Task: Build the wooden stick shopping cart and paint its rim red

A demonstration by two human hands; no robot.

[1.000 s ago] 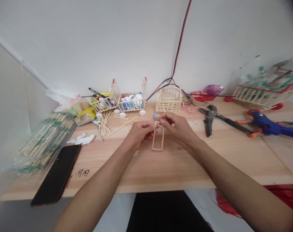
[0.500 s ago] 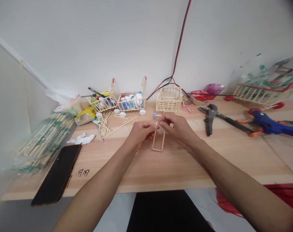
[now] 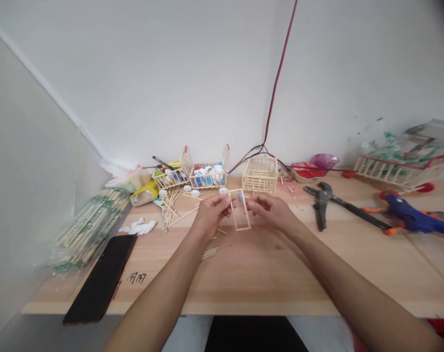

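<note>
A small rectangular frame of thin wooden sticks (image 3: 239,210) is held up above the wooden table (image 3: 266,264). My left hand (image 3: 211,213) pinches its left long side. My right hand (image 3: 269,209) pinches its right long side, fingers closed on the stick. A small blue cap (image 3: 240,196) shows just behind the frame, near my right fingertips. An empty stick basket (image 3: 260,174) stands right behind the hands.
Two stick baskets (image 3: 207,175) with bottle caps and loose sticks lie at the back left. Bagged sticks (image 3: 88,230) and a black phone (image 3: 99,281) sit at left. Black pliers (image 3: 321,200), a blue glue gun (image 3: 414,217) and a larger stick cart (image 3: 398,171) are at right.
The frame has been lifted off the table and turned upright between both hands. The camera has tilted, so everything sits lower in view.
</note>
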